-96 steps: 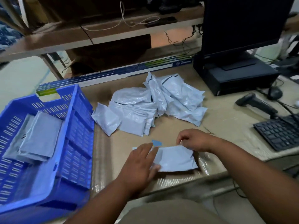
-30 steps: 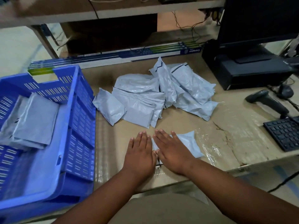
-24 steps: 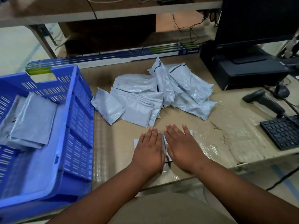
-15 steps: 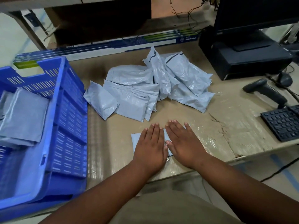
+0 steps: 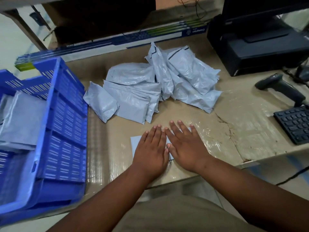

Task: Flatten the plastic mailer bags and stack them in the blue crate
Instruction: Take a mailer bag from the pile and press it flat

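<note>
Far left, the blue slotted plastic crate [image 5: 66,124] sits on the table's left side, its near end overhanging the edge, and flat grey mailer bags [image 5: 21,121] lie stacked inside it, smooth and matte. It stands close to the working spot, I'd say so that each finished bag needs only a short carry.

Moving right, the pile of unflattened grey plastic mailer bags [image 5: 150,91] sits mid-table, puffy, creased and glossy, some leaning on each other, well within reach.

Now the action: the left hand [image 5: 150,151] lies palm-down, fingers [image 5: 155,133] straight and close together, pressing on a small pale blue-grey mailer bag [image 5: 135,143]. Only a corner of it shows. Just beside it, the right hand [image 5: 185,148] does the same, fingers slightly spread, its thumb touching the left hand. Flat palms spread the load, which reads as squeezing out air.

The bag lies near the table's front edge, on the tan cardboard-covered table [image 5: 234,124], shiny with clear tape and cracked on the right. How flat the bag is I can't tell; the hands hide most of it.

Far right stand a black handheld barcode scanner [image 5: 280,87] and a black keyboard [image 5: 296,124].
</note>
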Demonstrator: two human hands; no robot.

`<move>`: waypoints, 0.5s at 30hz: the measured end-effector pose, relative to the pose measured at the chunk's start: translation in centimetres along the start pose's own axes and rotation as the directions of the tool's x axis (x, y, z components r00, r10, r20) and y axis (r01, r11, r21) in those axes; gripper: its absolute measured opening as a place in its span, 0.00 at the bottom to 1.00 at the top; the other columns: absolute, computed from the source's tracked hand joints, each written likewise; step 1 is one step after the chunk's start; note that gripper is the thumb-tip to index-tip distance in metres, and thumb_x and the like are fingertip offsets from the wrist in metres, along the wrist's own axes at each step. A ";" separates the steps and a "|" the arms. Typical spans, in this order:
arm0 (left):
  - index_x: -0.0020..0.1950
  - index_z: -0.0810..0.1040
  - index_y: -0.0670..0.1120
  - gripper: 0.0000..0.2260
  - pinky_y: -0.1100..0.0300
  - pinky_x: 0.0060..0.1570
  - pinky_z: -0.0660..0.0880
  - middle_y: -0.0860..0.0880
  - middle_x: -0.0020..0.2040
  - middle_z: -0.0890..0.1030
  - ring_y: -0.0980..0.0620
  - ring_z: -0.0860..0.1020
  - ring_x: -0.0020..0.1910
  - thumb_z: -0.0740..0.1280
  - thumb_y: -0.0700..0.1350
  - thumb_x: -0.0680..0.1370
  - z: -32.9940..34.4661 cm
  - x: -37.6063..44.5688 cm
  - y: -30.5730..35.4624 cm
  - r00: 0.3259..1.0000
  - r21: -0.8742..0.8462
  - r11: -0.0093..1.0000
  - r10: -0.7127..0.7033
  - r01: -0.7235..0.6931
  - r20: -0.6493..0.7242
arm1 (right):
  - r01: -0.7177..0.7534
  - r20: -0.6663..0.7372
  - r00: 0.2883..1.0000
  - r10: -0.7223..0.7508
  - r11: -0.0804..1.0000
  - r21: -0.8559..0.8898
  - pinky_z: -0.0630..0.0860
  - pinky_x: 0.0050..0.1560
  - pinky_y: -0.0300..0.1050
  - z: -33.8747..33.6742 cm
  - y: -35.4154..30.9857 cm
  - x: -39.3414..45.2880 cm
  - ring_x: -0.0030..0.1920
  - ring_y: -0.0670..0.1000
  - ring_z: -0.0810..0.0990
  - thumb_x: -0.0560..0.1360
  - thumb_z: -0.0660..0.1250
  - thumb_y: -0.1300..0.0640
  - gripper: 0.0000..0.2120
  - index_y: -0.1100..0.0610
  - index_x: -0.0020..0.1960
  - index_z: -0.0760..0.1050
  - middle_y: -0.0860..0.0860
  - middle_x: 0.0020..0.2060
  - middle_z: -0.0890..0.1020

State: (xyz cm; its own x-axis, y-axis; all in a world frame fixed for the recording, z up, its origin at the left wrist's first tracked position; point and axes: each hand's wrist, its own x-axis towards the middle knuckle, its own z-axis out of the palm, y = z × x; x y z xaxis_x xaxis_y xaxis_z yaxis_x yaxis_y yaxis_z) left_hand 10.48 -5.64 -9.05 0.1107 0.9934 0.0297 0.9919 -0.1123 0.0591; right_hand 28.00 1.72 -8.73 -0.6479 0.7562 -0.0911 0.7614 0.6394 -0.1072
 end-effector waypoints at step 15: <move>0.85 0.58 0.45 0.30 0.46 0.83 0.52 0.45 0.86 0.55 0.48 0.50 0.85 0.49 0.56 0.85 -0.2 -2.1 -2.7 0.967 -0.062 0.965 -0.254 0.256 0.027 | 0.158 -0.030 0.987 -0.158 0.987 0.029 0.49 0.79 0.72 0.2 -3.5 1.9 0.84 0.58 0.54 0.84 0.45 0.41 0.31 0.51 0.84 0.57 0.53 0.84 0.57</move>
State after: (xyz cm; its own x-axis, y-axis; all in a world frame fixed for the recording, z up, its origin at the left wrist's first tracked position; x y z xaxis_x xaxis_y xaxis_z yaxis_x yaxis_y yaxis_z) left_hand 7.51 -7.44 -9.07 -0.1437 0.9895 -0.0130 0.9815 0.1442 0.1263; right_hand 24.14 0.91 -8.72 -0.7588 0.6499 -0.0433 0.6481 0.7468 -0.1492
